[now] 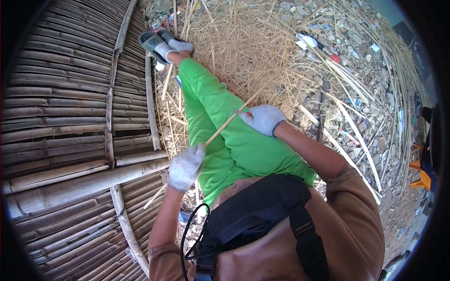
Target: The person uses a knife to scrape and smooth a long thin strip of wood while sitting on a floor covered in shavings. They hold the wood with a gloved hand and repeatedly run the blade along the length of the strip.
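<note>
A thin, pale bamboo strip (220, 129) slants across my green-trousered legs, its far end reaching over the shavings. My left hand (185, 168), in a white knitted glove, is closed around its near end. A thin piece shows below that hand, toward the bamboo wall. Against the strip's middle, above my thigh, rests my right hand (263, 119), gloved in white with a dark cuff. Its fingers are closed; a small tip and a speck of red show at them, but the thing they hold is too small to name.
Along my left stands a bamboo slat wall (61, 122) with a thick pole. Beyond my legs lies a heap of bamboo shavings (239, 47). Rubble, litter and long split strips (358, 131) cover the ground at right. An orange stool (420, 175) and part of another person appear at the right edge.
</note>
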### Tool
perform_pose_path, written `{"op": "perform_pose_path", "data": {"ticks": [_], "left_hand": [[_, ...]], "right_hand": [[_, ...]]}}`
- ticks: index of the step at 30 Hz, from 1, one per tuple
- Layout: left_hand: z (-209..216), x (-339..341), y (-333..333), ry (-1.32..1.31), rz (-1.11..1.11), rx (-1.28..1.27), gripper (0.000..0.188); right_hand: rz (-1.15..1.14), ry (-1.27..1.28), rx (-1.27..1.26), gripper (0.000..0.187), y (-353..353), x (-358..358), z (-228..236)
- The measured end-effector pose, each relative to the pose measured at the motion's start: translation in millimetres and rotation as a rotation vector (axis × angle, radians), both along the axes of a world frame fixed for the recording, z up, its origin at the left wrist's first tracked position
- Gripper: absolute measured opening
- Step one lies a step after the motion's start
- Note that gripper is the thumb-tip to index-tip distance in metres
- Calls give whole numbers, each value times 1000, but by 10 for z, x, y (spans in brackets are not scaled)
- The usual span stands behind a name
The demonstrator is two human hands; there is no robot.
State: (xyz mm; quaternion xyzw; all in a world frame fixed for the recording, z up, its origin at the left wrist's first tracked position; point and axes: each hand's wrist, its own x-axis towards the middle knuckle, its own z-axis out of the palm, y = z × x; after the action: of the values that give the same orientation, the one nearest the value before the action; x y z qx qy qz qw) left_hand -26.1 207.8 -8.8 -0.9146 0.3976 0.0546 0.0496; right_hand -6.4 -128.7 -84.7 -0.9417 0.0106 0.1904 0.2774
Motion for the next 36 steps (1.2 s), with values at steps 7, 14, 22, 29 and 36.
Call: {"op": "perform_pose_path", "data": {"ticks": [7,14,22,29,36], "left_hand": [[329,-755,749,-55,94,38,51],[536,-1080,1050,-91,93,46,46],[386,-1013,871,18,146,-19,53],[183,-595,-168,85,227,-60,40],[50,-236,-507,49,189,-164,21]], "right_hand": [[32,1,10,80,-48,17,30],[-66,27,0,74,-229,104,-169],[-35,-22,29,76,-280,110,-99],[208,55,-94,90,24,123,363],[156,-29,-61,88,8,84,228]]}}
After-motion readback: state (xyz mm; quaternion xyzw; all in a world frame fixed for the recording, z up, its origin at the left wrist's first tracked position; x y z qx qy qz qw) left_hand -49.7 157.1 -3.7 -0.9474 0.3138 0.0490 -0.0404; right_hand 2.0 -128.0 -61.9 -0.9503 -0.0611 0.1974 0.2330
